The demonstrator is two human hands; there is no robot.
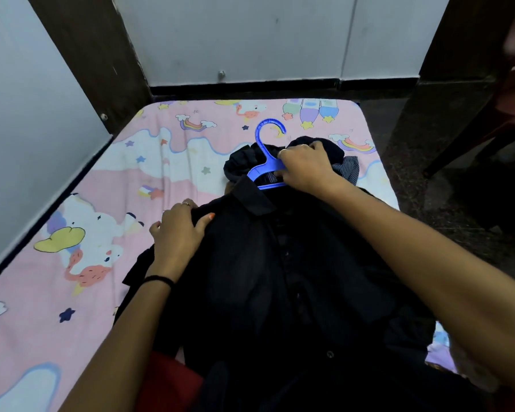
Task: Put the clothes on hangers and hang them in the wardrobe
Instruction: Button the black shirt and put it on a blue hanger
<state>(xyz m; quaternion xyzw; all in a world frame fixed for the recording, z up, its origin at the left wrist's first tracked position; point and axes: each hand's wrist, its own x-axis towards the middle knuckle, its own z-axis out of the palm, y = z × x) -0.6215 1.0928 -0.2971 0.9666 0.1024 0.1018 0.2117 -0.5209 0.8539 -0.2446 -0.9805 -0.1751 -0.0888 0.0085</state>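
Head view, looking down on a bed with a pink cartoon sheet (107,185). A black shirt (268,263) lies spread on it, collar toward the far end. The right hand (305,169) has its fingers curled around the neck of a blue plastic hanger (265,165) — the hanger sits at the shirt's collar, hook pointing away, its lower bar partly tucked under the fabric. The left hand (179,230) lies on the shirt's left shoulder, fingers bent over the cloth edge and thumb pressed on top. The two hands are well apart. Beyond the collar sits a pile of dark clothes (327,156) — one piece is striped grey.
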